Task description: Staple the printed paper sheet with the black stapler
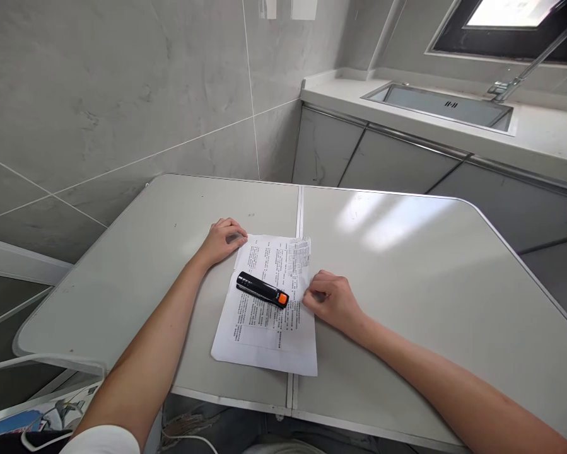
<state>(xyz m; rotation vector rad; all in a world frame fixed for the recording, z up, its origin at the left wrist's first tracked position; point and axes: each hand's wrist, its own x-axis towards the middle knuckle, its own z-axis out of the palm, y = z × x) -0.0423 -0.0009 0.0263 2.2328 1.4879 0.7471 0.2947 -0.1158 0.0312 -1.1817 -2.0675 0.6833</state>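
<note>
Looking down in head view, I find the black stapler (262,290) on the paper (264,353), slanting from far left to near right, its orange button (282,299) closest to my right hand (335,299), which pinches the right edge; my half-curled left hand (224,241) touches the far-left corner, grip unclear.

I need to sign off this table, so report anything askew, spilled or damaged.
No spill stands out on the table. Slightly askew: the black tool with an orange patch lies slantwise across the printed paper, whose left edge has a kink beside the tool; whether fold or tear, I can't tell.
</note>
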